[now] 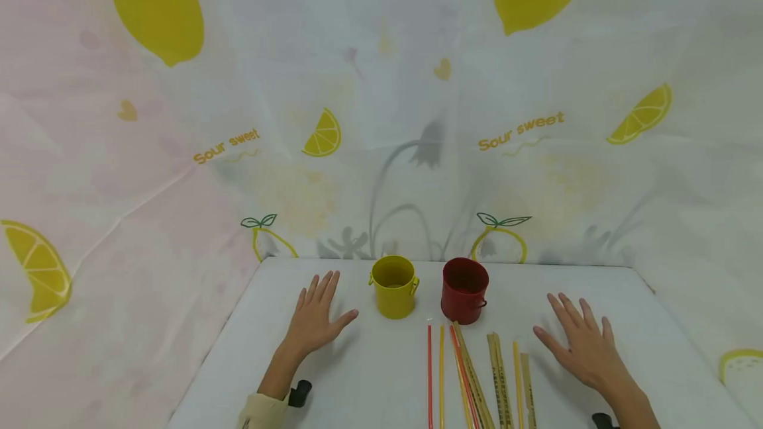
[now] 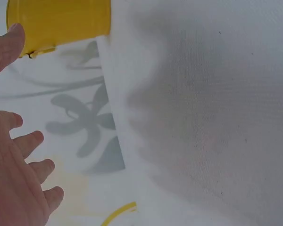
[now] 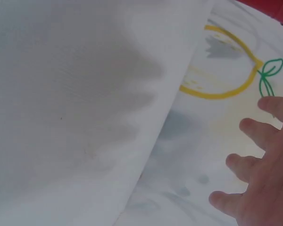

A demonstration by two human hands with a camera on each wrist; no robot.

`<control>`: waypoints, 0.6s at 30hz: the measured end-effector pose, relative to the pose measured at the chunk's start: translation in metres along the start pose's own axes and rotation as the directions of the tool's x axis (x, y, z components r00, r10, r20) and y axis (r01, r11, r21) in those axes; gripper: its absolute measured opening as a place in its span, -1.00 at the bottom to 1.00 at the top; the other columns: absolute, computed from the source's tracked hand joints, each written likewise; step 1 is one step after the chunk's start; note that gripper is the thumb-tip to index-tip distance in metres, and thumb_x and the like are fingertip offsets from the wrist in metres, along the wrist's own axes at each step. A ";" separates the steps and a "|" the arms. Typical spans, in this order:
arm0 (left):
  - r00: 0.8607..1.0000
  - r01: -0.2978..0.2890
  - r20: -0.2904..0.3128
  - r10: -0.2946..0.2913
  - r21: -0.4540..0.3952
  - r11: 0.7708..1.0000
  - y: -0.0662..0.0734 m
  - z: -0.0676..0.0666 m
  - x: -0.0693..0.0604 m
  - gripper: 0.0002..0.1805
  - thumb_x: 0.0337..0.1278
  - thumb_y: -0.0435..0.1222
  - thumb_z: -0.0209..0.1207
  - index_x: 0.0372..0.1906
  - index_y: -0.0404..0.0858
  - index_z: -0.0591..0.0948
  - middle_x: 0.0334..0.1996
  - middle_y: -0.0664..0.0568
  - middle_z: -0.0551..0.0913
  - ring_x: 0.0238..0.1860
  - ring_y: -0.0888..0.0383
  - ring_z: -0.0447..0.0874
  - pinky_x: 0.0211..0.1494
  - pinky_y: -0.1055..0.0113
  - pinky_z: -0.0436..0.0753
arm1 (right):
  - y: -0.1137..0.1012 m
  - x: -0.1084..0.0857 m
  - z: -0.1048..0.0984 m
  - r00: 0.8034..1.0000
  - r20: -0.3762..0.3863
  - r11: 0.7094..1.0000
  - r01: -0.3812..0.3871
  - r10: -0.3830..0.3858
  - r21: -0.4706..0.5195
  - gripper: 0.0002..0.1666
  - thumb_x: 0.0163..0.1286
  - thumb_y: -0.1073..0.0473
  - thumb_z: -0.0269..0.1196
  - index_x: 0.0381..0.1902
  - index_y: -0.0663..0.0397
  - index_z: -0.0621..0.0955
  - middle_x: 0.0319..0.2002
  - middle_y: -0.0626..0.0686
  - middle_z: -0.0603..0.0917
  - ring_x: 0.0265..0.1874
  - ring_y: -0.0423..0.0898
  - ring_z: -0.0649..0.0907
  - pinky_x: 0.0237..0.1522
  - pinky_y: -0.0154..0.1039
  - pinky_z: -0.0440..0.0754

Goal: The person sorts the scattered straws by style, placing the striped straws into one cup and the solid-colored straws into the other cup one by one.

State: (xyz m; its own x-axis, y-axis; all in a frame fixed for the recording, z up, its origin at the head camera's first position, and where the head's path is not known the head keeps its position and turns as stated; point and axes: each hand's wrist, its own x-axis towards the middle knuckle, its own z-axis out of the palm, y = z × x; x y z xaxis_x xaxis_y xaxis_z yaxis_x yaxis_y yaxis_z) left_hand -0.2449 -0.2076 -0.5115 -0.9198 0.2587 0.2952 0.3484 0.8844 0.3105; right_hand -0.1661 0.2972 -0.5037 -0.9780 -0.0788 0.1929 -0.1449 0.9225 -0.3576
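Observation:
My left hand (image 1: 316, 320) hovers over the left part of the white table, fingers spread and holding nothing. Just right of it stands a yellow bucket (image 1: 395, 293), whose side (image 2: 61, 21) also fills the top left of the left wrist view. A dark red bucket (image 1: 464, 296) stands beside the yellow one. My right hand (image 1: 587, 346), fingers apart and also without anything in it, is over the table's right side. Between the hands lie red sticks (image 1: 430, 369), yellow sticks (image 1: 442, 373) and several tan printed sticks (image 1: 501, 376), nearest the right hand.
The white table (image 1: 369, 363) meets a lemon-printed cloth (image 1: 381, 177) at its back edge. More of this cloth hangs at the left and right. A black strap piece (image 1: 300, 393) shows at the left wrist, another (image 1: 603, 420) at the right.

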 end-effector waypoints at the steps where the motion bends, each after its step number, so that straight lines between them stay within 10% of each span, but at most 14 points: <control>1: 1.000 -0.001 -0.002 0.001 -0.016 1.000 0.000 0.001 0.002 0.05 0.14 0.31 0.13 0.57 -0.18 0.07 0.51 -0.13 0.14 0.50 -0.23 -0.04 0.43 -0.27 -0.02 | 0.000 0.000 0.000 1.000 -0.003 1.000 0.002 -0.002 -0.002 -0.06 0.44 -0.31 0.09 0.51 0.17 0.15 0.42 0.41 0.20 0.37 0.51 0.05 0.14 0.60 -0.13; 9: 1.000 0.024 0.021 -0.020 -0.217 0.976 0.003 0.006 0.022 0.20 -0.04 0.32 0.29 0.58 -0.17 0.02 0.52 -0.12 0.09 0.50 -0.21 -0.01 0.44 -0.24 0.02 | -0.004 -0.001 -0.003 0.999 -0.031 1.000 0.012 -0.012 0.001 -0.07 0.43 -0.30 0.11 0.51 0.15 0.18 0.41 0.40 0.23 0.37 0.50 0.07 0.13 0.60 -0.11; 18: 0.992 0.110 0.114 -0.055 -0.562 0.820 0.009 0.020 0.040 0.27 -0.12 0.09 0.49 0.59 -0.07 -0.07 0.55 -0.05 0.00 0.50 -0.13 -0.01 0.40 -0.26 0.12 | -0.008 -0.002 -0.006 1.000 0.004 1.000 -0.027 0.027 0.010 -0.05 0.43 -0.32 0.10 0.49 0.21 0.18 0.40 0.43 0.22 0.36 0.50 0.06 0.15 0.60 -0.13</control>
State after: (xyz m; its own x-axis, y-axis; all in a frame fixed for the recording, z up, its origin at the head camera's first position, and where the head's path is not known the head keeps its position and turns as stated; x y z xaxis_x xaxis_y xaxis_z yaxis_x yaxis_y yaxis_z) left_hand -0.2824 -0.1817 -0.5148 -0.9521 0.2522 0.1730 0.2862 0.5351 0.7949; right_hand -0.1617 0.2917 -0.4961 -0.9821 -0.0555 0.1799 -0.1201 0.9205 -0.3717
